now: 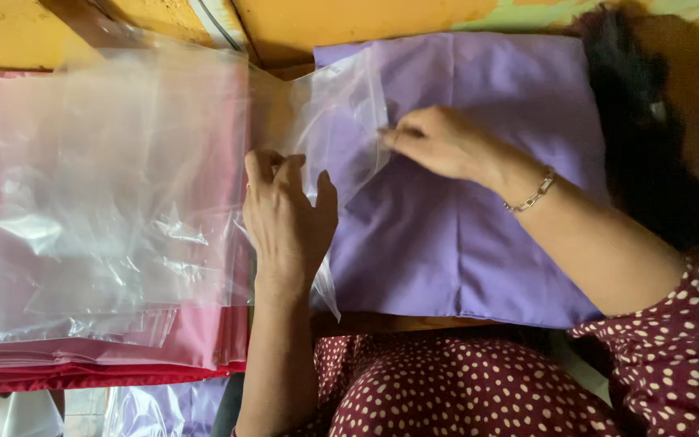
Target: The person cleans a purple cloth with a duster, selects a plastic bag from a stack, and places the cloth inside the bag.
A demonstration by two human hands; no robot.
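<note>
A folded lilac cloth (455, 235) lies flat in front of me on the wooden surface. A clear plastic bag (341, 129) covers its left edge. My left hand (285, 218) grips the bag's near left side, fingers curled over the plastic. My right hand (438, 142), with a chain bracelet on the wrist, pinches the bag's right edge over the cloth.
To the left, a stack of clear plastic bags (115, 194) rests on a pile of folded pink and red cloths (82, 368). Yellow wooden surface (349, 20) shows at the top. My maroon polka-dot garment (463, 388) fills the bottom right. More plastic-wrapped cloth (163, 409) sits at the bottom.
</note>
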